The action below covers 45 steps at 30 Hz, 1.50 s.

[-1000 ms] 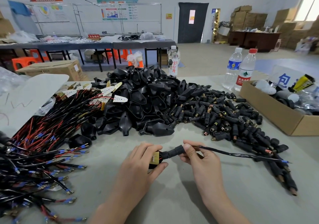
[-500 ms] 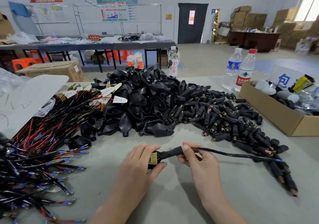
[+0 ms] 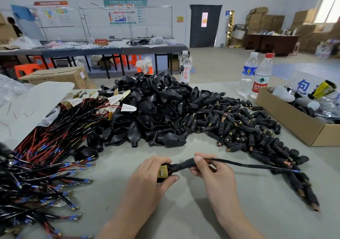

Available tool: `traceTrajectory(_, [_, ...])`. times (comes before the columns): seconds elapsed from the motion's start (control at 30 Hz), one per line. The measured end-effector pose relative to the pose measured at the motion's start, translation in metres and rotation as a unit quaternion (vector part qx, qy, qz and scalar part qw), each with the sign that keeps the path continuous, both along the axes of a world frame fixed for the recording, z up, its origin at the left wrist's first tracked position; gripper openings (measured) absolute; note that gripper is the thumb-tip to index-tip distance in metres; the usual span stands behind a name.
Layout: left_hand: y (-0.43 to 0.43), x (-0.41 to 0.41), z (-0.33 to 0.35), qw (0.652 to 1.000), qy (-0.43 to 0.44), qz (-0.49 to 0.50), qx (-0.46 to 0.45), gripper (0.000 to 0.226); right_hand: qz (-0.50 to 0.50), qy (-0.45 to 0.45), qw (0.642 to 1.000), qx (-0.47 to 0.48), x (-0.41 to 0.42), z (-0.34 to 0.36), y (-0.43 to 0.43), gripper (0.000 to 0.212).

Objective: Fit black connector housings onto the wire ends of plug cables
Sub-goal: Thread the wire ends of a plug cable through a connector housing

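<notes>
Left hand point(image 3: 147, 180) grips the plug point(image 3: 163, 172), right hand point(image 3: 218, 176) pinches its black housing point(image 3: 184, 164); bottle point(image 3: 185, 69) reads 京白开.

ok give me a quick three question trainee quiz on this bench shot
1. True or false: the left hand grips the black plug body with the brass plate.
2. Which hand pinches the ribbed black rubber sleeve on the thin black cable? A left, B right.
3. Fill in: the open brown cardboard box sits at the ____ edge of the grey table.
Key: 1 true. 2 B, the right hand. 3 right.
</notes>
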<state>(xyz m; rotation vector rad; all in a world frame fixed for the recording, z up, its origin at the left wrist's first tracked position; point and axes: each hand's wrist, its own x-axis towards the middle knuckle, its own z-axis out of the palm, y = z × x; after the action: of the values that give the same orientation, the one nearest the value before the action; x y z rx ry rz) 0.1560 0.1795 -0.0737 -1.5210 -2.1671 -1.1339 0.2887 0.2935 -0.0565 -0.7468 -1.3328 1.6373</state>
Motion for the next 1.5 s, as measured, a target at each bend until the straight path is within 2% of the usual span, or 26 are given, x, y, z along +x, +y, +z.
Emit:
traceTrajectory(0.2, [0.001, -0.001, -0.002, 1.0, 0.007, 0.003, 0.022, 0.04, 0.02, 0.0, 1.0, 0.007, -0.002, -0.004, -0.004, 0.005])
traceTrajectory(0.3, [0.001, -0.001, 0.0, 0.999, 0.015, 0.009, 0.035, 0.038, 0.028, 0.005, 1.0, 0.013, -0.002, -0.002, -0.004, 0.015])
traceTrajectory(0.53, [0.001, -0.005, -0.001, 0.999, 0.049, 0.006, 0.012, 0.025, 0.042, -0.026, 0.997, 0.052, -0.002, -0.004, -0.004, 0.016])
traceTrajectory(0.63, [0.0, -0.006, -0.002, 0.996, 0.084, 0.016, -0.003, 0.024, 0.043, -0.032, 0.997, 0.049, -0.002, -0.003, -0.005, 0.017])
traceTrajectory(0.73, [0.001, -0.007, -0.004, 0.992, 0.125, 0.021, -0.009, 0.022, 0.044, -0.044, 0.997, 0.052, -0.003, -0.004, -0.006, 0.008])
traceTrajectory(0.83, [0.003, -0.006, -0.004, 0.989, 0.15, 0.016, -0.005, 0.029, 0.061, -0.058, 0.995, 0.052, -0.005, -0.006, -0.008, 0.013])
traceTrajectory(0.97, [0.005, -0.004, -0.004, 0.982, 0.187, 0.002, -0.01, 0.025, 0.093, -0.081, 0.989, 0.078, -0.008, -0.005, -0.012, 0.019])
traceTrajectory(1.37, [0.002, -0.004, 0.004, 0.984, 0.18, 0.005, -0.012, 0.014, 0.067, -0.077, 0.994, 0.03, -0.011, -0.004, -0.008, 0.025])
traceTrajectory(1.5, [0.0, -0.005, 0.002, 0.986, 0.167, 0.006, -0.013, 0.013, 0.087, -0.078, 0.993, 0.015, -0.012, -0.006, -0.008, 0.022])
